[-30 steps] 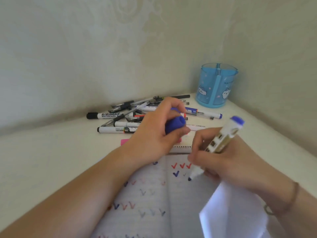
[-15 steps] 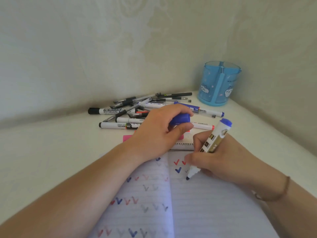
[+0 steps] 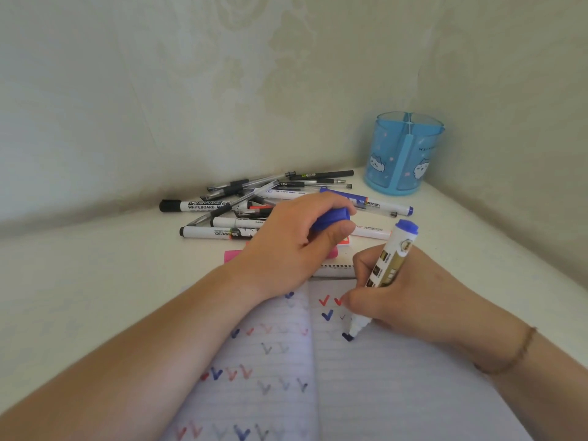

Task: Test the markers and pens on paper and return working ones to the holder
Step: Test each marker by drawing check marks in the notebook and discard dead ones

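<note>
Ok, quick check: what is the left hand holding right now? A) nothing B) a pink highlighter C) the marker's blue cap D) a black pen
C: the left hand pinches the blue cap between thumb and fingers, while the right hand presses the uncapped marker onto the notebook.

Both forearms are bare, with a thin brown bracelet (image 3: pixel 521 348) circling the right wrist.
</note>
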{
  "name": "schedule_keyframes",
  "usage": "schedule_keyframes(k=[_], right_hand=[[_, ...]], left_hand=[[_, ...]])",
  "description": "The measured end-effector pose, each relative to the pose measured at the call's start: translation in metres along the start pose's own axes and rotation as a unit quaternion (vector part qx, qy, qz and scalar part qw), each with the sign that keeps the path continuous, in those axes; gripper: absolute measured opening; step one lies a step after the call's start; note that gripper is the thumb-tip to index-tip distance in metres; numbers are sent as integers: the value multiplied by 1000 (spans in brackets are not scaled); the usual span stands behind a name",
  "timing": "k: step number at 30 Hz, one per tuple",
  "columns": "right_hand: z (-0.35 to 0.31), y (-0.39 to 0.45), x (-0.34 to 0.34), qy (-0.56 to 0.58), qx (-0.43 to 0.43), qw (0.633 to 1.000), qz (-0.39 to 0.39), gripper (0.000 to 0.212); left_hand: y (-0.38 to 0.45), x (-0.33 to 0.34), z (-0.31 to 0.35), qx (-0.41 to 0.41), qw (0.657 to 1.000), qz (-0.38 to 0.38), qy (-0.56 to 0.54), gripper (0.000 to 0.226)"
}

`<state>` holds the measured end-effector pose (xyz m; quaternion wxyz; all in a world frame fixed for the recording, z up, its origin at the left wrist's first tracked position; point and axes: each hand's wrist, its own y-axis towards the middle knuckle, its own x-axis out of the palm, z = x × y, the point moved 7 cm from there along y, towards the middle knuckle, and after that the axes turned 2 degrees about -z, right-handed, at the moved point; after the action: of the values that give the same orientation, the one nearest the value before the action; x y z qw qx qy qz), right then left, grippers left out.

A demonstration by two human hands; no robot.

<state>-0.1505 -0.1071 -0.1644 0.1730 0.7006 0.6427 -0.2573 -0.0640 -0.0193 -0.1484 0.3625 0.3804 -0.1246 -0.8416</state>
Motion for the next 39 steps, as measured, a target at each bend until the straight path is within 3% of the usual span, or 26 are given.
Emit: schedule_keyframes(k=[4, 7, 12, 16, 22, 27, 32, 35, 39], right_hand=[[2, 3, -3, 3, 1, 1000, 18, 31], [6, 3, -8, 116, 13, 993, 27, 37], [13, 5, -34, 361, -10, 925, 119, 21], [17, 5, -43, 460, -32, 876, 144, 21], [21, 6, -44, 425, -34, 889, 166, 25], [16, 10, -32, 378, -62, 918, 100, 18], [9, 8, -25, 371, -89, 919, 100, 30], [4, 6, -25, 347, -107, 925, 113, 28], [-6, 3, -25, 311, -141, 933, 113, 26]], left_hand=[[0, 1, -1, 2, 1000, -6, 14, 25], [1, 0, 0, 16, 999, -10, 44, 29], [1, -1, -4, -10, 1000, -1, -28, 18], [4, -6, -9, -38, 998, 28, -51, 23], [2, 0, -2, -30, 995, 10, -90, 28], [0, 2, 7, 10, 998, 1, -60, 14], [-3, -1, 12, 27, 996, 25, -80, 7], [-3, 0, 9, 25, 995, 36, -92, 16], [-6, -2, 11, 23, 993, 47, -107, 10]])
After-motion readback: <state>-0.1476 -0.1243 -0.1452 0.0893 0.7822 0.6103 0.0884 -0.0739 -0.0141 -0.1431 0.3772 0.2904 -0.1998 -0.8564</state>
